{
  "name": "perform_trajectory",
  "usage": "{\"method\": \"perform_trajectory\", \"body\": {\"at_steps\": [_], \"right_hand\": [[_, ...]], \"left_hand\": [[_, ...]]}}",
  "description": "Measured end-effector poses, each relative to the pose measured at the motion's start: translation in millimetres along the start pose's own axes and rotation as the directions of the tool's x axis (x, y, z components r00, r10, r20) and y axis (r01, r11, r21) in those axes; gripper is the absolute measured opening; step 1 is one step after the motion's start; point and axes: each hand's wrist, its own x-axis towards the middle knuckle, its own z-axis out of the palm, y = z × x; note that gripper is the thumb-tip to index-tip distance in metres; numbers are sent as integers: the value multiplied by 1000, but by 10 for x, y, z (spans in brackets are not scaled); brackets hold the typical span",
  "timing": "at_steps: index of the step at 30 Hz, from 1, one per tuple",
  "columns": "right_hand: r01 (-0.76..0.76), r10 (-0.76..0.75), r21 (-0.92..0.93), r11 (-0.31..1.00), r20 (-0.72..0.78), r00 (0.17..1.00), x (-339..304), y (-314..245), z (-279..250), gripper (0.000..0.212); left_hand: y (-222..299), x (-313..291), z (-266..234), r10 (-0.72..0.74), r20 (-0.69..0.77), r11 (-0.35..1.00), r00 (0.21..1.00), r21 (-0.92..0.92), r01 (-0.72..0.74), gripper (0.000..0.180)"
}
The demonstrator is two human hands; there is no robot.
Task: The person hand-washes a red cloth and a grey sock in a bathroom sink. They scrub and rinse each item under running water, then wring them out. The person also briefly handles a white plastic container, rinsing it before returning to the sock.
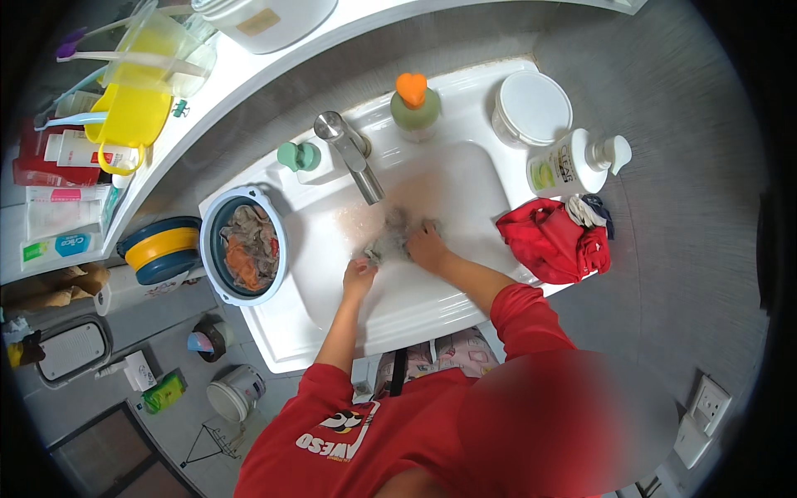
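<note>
A wet grey cloth (390,238) lies bunched in the basin of the white sink (324,307), below the metal faucet (355,166). At its left end, my left hand (359,277) pinches an edge of it. My right hand (427,247) is closed on its right side, fingers partly sunk in the folds. Brownish, cloudy water surrounds the cloth. Its exact kind cannot be made out.
A blue tub (283,249) of wet laundry stands on the sink's left ledge. Red clothing (548,241) is heaped at the right. Along the rim are a white pump bottle (564,166), a lidded white bucket (534,108) and a green soap bottle (414,112).
</note>
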Motion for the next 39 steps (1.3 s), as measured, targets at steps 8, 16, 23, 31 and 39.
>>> {"method": "perform_trajectory", "body": {"at_steps": [8, 16, 23, 31, 39], "right_hand": [[-35, 41, 248, 968, -20, 999, -400, 150, -773, 26], [426, -152, 810, 403, -400, 904, -839, -139, -1868, 30], [163, 356, 945, 283, -261, 897, -728, -65, -1414, 30], [-282, -283, 607, -743, 97, 954, -879, -289, -1502, 45], [-366, -369, 292, -884, 48, 928, -837, -442, -1525, 43]], "left_hand": [[130, -494, -364, 316, 33, 948, 948, -35, -315, 40], [979, -810, -78, 587, 16, 806, 810, -103, -582, 43], [1399, -966, -348, 396, 77, 509, 915, -848, -149, 43], [1355, -854, -353, 295, 143, 53, 945, -990, 133, 42], [1119, -966, -329, 859, -189, 509, 475, 233, -829, 39]]}}
